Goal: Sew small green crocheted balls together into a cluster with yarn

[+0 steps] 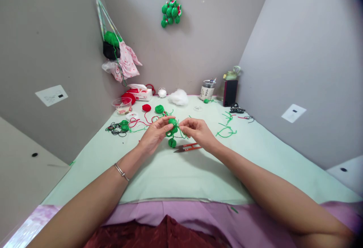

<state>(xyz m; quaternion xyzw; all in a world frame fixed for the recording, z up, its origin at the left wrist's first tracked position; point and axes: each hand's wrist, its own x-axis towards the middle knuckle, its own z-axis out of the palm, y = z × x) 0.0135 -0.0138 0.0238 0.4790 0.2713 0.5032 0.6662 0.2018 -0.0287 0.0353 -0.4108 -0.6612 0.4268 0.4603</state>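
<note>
Over the middle of the pale green table (176,172), my left hand (154,134) holds a small green crocheted piece (172,124) between its fingertips. My right hand (197,130) pinches the green yarn right beside that piece. A second green crocheted ball (172,143) hangs just below the two hands. Red-handled thread snips (187,148) lie on the table under my right hand.
Loose red and green yarn (138,123), a red ball (146,107) and a green ball (159,109) lie at back left. White stuffing (178,97), a tin (207,90), a dark box (230,93) and a plastic cup (122,105) line the back. Green yarn scraps (226,130) lie right.
</note>
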